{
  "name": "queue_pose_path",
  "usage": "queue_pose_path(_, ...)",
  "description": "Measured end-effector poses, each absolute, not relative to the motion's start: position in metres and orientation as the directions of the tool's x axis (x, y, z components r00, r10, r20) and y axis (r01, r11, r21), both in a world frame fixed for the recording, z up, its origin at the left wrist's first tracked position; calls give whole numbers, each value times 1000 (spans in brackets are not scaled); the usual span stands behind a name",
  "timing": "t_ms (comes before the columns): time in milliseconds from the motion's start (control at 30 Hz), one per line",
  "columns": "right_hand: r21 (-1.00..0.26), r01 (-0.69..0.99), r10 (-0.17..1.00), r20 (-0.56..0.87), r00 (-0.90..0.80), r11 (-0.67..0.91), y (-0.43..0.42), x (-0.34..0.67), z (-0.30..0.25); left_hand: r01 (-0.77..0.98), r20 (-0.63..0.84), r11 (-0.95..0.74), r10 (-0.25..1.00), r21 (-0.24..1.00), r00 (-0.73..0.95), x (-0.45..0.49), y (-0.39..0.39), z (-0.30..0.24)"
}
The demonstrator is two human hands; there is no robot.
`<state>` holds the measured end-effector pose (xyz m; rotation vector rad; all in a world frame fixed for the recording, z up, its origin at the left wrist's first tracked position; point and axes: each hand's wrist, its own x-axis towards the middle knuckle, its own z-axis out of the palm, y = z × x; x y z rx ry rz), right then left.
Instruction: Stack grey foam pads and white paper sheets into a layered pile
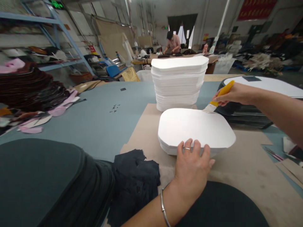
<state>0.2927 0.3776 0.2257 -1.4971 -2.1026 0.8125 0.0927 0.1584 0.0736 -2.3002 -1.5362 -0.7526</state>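
My right hand (233, 94) grips the yellow handle of a paintbrush (222, 93). Its pale bristles touch the far right edge of the top sheet on a low stack of white panels (194, 126) with cut corners. My left hand (193, 167), with a ring and a silver bangle, holds the near edge of that stack, fingertips over the top sheet and thumb at the side. The stack sits on brown cardboard (144, 129). Right behind it rises a taller pile of white panels (178, 83). Below my left hand lies a dark rounded panel (220, 208).
A tall dark stack (40, 176) fills the near left, beside crumpled black cloth (136, 179). Dark panels topped by a white sheet (274, 85) stand at the right. Scissors (273, 154) lie on the right. A co-worker (174, 42) stands at a far table.
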Motion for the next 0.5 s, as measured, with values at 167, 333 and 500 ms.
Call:
queue_pose_path(167, -577, 795, 982, 101, -158, 187, 341, 310, 211, 916, 529, -397, 789, 52, 312, 92, 159, 79)
queue_pose_path(333, -400, 887, 954, 271, -127, 232, 270, 309, 193, 914, 433, -406, 829, 29, 354, 89, 158, 94)
queue_pose_path(500, -385, 844, 908, 335, -250, 374, 222, 293, 198, 818, 205, -446, 895, 363, 396, 55, 198, 138)
